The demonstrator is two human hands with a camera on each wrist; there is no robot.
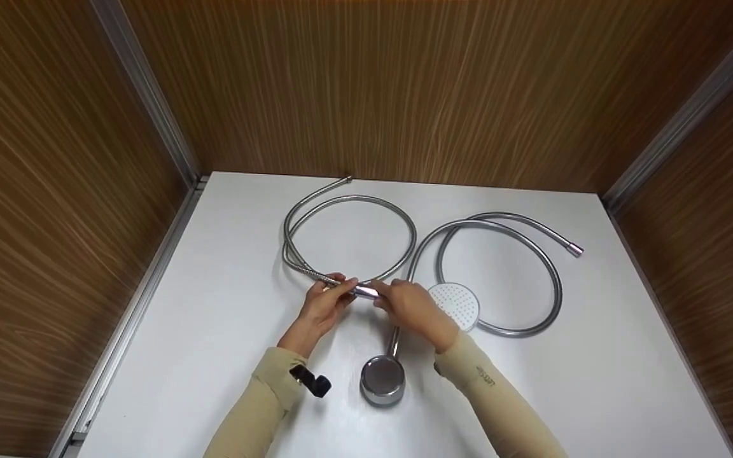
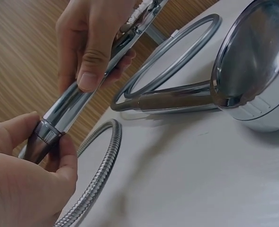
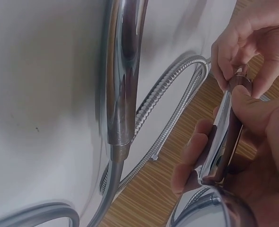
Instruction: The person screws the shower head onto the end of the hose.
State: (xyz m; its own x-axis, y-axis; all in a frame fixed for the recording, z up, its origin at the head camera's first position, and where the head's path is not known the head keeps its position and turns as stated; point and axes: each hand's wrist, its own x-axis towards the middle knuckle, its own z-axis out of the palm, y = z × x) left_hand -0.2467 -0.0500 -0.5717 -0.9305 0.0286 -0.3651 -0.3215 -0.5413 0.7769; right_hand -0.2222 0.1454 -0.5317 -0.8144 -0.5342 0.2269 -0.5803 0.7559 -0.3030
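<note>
My right hand (image 1: 414,308) grips the chrome handle (image 2: 68,106) of a shower head whose round white spray face (image 1: 455,302) shows beside the wrist. At the handle's lower end, my left hand (image 1: 325,308) pinches the conical hose nut (image 2: 43,135) between thumb and fingers. Nut and handle meet in line in both wrist views. A ribbed metal shower hose (image 1: 414,235) loops behind the hands on the table. Close by lies a second shower head (image 1: 383,380), its chrome back up and its handle joined to a smooth grey hose (image 1: 557,286).
The white table (image 1: 201,318) carries both looped hoses. One hose's free end (image 1: 349,180) points to the back edge, and the grey hose's end fitting (image 1: 574,249) lies at the right. Wood-grain panels (image 1: 366,89) stand behind and on both sides.
</note>
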